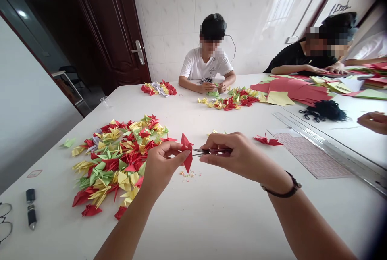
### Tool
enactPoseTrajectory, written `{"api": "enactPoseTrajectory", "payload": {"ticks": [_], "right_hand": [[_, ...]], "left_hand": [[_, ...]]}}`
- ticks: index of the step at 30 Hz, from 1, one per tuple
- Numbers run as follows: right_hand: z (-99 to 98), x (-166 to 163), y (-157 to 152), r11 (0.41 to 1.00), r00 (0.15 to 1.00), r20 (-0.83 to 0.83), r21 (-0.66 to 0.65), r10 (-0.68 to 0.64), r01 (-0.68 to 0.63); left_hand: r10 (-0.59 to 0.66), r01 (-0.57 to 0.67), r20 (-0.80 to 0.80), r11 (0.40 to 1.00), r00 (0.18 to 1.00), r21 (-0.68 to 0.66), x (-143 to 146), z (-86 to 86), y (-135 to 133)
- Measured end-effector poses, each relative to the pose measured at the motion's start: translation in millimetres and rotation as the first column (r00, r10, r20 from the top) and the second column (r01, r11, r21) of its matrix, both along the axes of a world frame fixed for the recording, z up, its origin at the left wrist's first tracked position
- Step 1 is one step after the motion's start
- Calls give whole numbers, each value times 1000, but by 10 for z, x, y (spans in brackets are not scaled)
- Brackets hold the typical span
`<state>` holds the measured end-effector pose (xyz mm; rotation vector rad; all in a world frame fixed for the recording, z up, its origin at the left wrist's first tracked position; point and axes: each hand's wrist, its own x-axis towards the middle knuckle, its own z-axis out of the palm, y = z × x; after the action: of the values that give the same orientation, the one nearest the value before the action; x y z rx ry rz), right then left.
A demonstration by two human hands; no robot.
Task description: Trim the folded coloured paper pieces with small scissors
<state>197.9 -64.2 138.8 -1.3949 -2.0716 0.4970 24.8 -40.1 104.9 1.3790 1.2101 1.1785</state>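
My left hand point(166, 159) pinches a folded red paper crane point(188, 163) between thumb and fingers above the table. From the other side, my right hand point(232, 153) grips small thread snips point(208, 152). Their two blades stand slightly apart, with the tips at the crane's right side; whether they touch it I cannot tell. Beneath the crane lie tiny coloured paper bits point(189, 175). A large heap of red, yellow and green paper cranes point(121, 141) spreads to the left of my left hand. One red crane point(268, 140) rests beyond my right wrist.
Across the white table point(211, 227) a person in white point(208, 66) handles green paper beside more cranes point(236, 99). Another person in black point(296, 56) leans over red sheets point(298, 86). Black cord point(329, 111), a clear ruler point(317, 143), a pen point(31, 216) and glasses point(5, 227) lie about.
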Motion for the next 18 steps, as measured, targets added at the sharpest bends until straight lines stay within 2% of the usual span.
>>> {"api": "enactPoseTrajectory", "payload": {"ticks": [5, 10, 18], "right_hand": [[-59, -15, 46, 995, 999, 50, 102, -15, 9], [-87, -15, 52, 982, 994, 111, 189, -23, 2], [-95, -62, 22, 963, 985, 168, 270, -39, -8]], "left_hand": [[-42, 42, -5, 999, 999, -17, 3, 32, -32], [-25, 24, -30, 999, 999, -42, -2, 60, -56], [-55, 53, -49, 998, 997, -36, -1, 102, -89]]}}
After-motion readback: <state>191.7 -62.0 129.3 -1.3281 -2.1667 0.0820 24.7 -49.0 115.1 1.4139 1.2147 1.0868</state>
